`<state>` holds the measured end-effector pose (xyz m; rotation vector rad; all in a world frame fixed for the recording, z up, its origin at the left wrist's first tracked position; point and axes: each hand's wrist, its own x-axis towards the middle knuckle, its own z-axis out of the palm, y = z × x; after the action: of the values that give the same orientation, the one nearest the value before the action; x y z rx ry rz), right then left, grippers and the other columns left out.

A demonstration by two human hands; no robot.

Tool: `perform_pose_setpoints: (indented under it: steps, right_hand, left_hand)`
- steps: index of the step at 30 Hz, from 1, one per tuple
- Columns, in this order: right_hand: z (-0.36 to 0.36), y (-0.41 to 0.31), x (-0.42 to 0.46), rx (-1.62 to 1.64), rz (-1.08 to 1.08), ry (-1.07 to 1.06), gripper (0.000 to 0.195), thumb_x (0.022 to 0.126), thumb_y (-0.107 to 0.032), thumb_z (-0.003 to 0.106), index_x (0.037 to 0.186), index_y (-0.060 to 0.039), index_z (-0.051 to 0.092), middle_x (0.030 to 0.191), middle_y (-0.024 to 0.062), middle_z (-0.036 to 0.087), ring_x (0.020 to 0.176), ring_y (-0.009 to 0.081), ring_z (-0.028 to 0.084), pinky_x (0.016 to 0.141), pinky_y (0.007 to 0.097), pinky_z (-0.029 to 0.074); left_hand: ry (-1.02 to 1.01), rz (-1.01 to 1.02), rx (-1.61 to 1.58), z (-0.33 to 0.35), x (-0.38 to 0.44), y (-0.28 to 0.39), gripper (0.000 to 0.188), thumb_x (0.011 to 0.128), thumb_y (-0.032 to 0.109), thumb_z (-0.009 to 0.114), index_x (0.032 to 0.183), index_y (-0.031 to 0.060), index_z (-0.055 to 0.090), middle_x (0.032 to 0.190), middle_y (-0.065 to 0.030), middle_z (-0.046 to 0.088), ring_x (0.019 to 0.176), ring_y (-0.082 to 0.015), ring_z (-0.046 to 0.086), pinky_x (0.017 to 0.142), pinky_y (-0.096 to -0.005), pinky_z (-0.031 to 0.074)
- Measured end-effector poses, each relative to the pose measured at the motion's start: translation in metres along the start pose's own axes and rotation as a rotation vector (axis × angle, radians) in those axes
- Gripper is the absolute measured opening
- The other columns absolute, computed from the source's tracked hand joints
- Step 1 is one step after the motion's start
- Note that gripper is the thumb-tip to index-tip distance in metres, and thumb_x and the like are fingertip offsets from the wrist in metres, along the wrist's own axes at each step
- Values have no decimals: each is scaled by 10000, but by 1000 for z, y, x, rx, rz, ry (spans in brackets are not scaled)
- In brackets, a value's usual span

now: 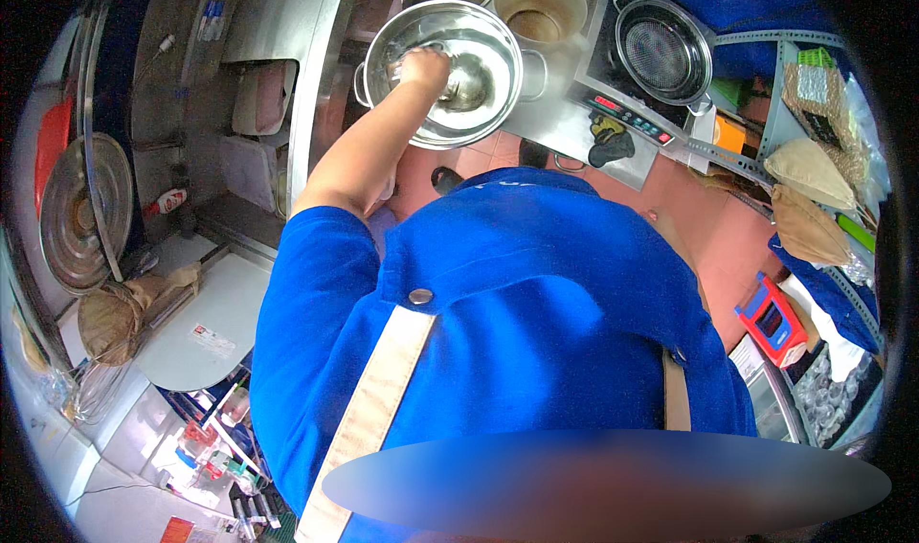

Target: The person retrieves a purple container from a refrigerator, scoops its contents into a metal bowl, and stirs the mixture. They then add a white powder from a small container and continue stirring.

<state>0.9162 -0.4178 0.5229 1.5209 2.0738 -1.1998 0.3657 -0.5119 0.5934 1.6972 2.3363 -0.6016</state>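
My left hand (425,70) reaches into a large two-handled stainless-steel pot (508,58) with a shiny inside. Its fingers are curled downward near the pot's left inner wall. Something clear or shiny shows beside the fingers, but what it is, and whether I hold it, cannot be made out. My right hand is out of view; only a sliver of that arm shows past the blue apron bib. To the right of the pot stands a cloudy plastic jug (542,11) with a brown-stained bottom.
An induction cooker (599,76) with a lit red display carries a black pan (664,51) holding a perforated insert. A dark cloth or glove (610,149) lies on the steel surface near it. Metal shelving (779,90) with bags is at right. A large round lid (86,212) hangs at left.
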Motion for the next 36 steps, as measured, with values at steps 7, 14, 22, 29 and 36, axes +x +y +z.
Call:
perform_pose_setpoints:
  steps: [7, 14, 22, 29, 36]
  right_hand:
    - [19, 104, 19, 152, 235, -48, 273, 818, -294, 570, 791, -24, 597, 682, 85, 573, 593, 187, 511, 551, 371, 432]
    - [22, 109, 14, 440, 290, -157, 204, 829, -245, 578, 873, -46, 583, 747, 47, 577, 619, 154, 515, 532, 300, 433]
    - [54, 160, 37, 790, 371, -94, 171, 832, -196, 595, 927, -60, 554, 757, 57, 571, 605, 134, 524, 503, 291, 436]
    - [62, 145, 41, 841, 363, -67, 174, 821, -193, 612, 903, -47, 563, 727, 57, 576, 602, 140, 548, 492, 279, 444]
    - [27, 100, 6, 650, 325, -1, 178, 813, -198, 620, 885, -49, 556, 699, 47, 568, 563, 133, 536, 468, 274, 436]
  left_hand:
    - [-200, -29, -201, 14, 32, 13, 260, 853, 140, 441, 1039, 0, 557, 973, -208, 632, 929, -320, 625, 787, -410, 510]
    - [59, -304, -678, 75, 12, -28, 367, 753, 226, 627, 1018, -9, 530, 927, -247, 616, 902, -385, 595, 802, -437, 474]
    - [266, -221, -806, 21, -9, -39, 305, 771, 219, 633, 970, 15, 524, 859, -216, 631, 825, -382, 609, 722, -439, 481]
    - [152, -72, -425, -97, 45, -7, 291, 792, 210, 534, 975, -15, 517, 872, -235, 624, 846, -388, 604, 770, -477, 469]
    - [70, 152, -68, -156, 94, 38, 316, 832, 312, 555, 964, 29, 605, 926, -152, 654, 878, -314, 631, 753, -402, 502]
